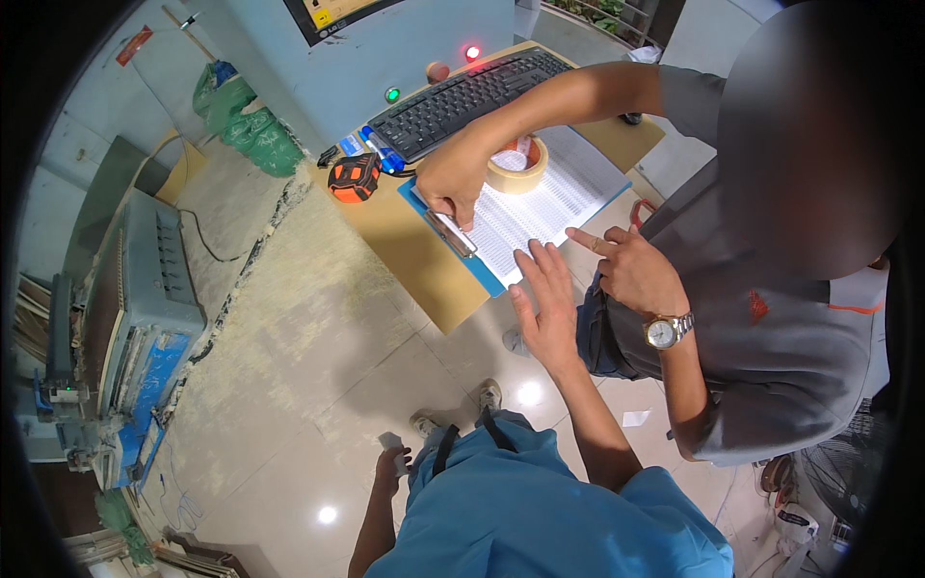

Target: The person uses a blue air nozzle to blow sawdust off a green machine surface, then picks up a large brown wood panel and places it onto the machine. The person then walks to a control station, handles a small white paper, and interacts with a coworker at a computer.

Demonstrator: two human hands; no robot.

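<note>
My right hand [549, 313] is open, fingers spread, at the near edge of a blue clipboard [496, 290] with printed sheets [520, 217]. Down by my side, my left hand [390, 470] is closed around a small whitish piece [388, 441], too small to make out. A co-worker stands at the right. One of their hands [453, 178] presses at the metal clip [451, 234] of the clipboard. Their other hand [641, 275], with a wristwatch [667, 332], points a finger at the paper's edge. A roll of beige tape [517, 180] lies on the sheets.
On the wooden shelf [438, 303] are a black keyboard [472, 96], an orange-and-black tape measure [354, 177] and blue markers [383, 152]. Behind rises a machine panel with a screen [337, 12] and lit buttons. A grey-blue machine [154, 279] stands at the left, green bags [255, 135] beyond.
</note>
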